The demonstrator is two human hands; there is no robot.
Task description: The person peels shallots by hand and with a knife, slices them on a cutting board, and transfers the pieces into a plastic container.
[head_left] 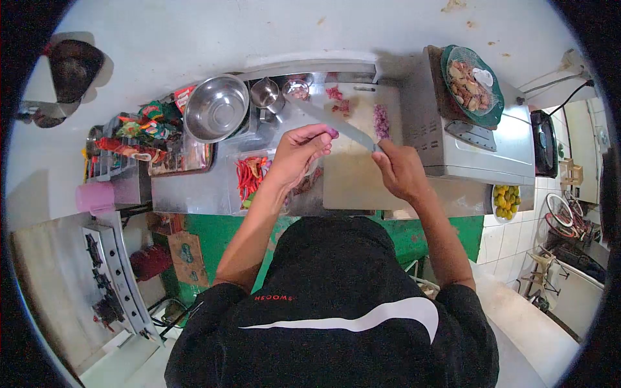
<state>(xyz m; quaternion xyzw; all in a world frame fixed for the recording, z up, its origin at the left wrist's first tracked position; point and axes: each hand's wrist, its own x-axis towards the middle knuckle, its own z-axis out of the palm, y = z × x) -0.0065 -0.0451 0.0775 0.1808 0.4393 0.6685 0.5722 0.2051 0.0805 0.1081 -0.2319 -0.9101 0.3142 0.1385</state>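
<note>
My left hand (299, 155) pinches a small purple onion piece (332, 132) between thumb and fingers, raised above the counter. In my right hand (402, 169) is the handle of a wide-bladed knife (343, 126), whose blade points up and left, close beside the onion. Under the knife is a pale cutting board (349, 178). Chopped purple onion (381, 121) lies in a strip at the board's right side, and small reddish pieces (339, 107) lie near its back edge.
A large steel bowl (217, 108), a steel pot (264, 93) and a tray of red chilies (249, 176) are at the left. On the right, a metal appliance (475, 155) carries a green basket (497, 107); a bowl of green-yellow fruit (506, 202) is near its front.
</note>
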